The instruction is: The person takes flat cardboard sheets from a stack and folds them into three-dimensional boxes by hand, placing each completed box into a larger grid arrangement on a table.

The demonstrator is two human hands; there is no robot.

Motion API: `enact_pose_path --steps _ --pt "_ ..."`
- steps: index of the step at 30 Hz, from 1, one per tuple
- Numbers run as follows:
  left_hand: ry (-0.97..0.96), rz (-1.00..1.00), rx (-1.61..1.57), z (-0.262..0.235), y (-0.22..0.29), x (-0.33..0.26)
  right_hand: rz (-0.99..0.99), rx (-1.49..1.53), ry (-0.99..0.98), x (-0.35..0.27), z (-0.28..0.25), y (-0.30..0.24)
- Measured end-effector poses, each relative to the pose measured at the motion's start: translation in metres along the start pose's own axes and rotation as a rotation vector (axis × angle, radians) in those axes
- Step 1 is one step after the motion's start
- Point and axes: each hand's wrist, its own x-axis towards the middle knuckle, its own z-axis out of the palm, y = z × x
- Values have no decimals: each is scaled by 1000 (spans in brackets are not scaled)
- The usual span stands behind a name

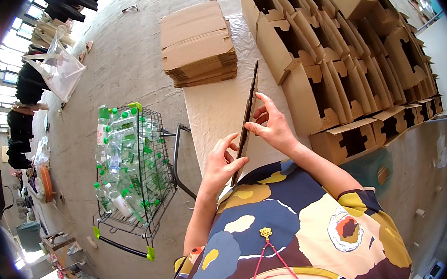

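A flattened cardboard box (246,117) stands almost edge-on in front of my body, over the covered table. My left hand (221,162) grips its left side low down, with the thumb across the near edge. Higher up, my right hand (274,127) takes hold of it from the right, thumb and fingers bent against the board. Some fingertips are hidden behind the board. Beyond it lies a thick stack of flat cardboard boxes (194,44). To the right, many folded-up cardboard boxes (305,98) are piled in rows, their cut-out openings showing dark.
The table (206,120) has a pale cover. On the left stands a black wire cart (152,145) with green corners, full of green-capped plastic bottles (122,164). Dark clothing (30,84) and a clear plastic bag (63,68) hang at the far left. The floor is grey concrete.
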Motion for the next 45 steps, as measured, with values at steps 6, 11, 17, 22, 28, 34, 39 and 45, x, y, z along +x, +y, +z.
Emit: enact_pose_path --steps 6,11,17,22,28,34,39,45 --pt "-117 -54 -222 -12 0 4 23 -22 46 -6 -2 -5" --pt "42 97 327 9 7 8 -290 -518 273 -13 1 -19" --pt "155 302 731 25 37 8 -427 -962 158 -25 -13 -47" --pt "206 457 864 23 47 3 -446 -1071 65 -33 -16 -54" --pt "151 488 828 28 -5 6 -412 -1149 -144 -28 -10 -13" --pt "108 471 732 19 3 -4 -48 -1258 -516 -9 -14 -40" --pt "108 487 729 17 3 -4 -89 -1176 -510 14 -6 -3" --pt "114 460 774 15 -2 -11 -508 -1112 -628 63 11 122"
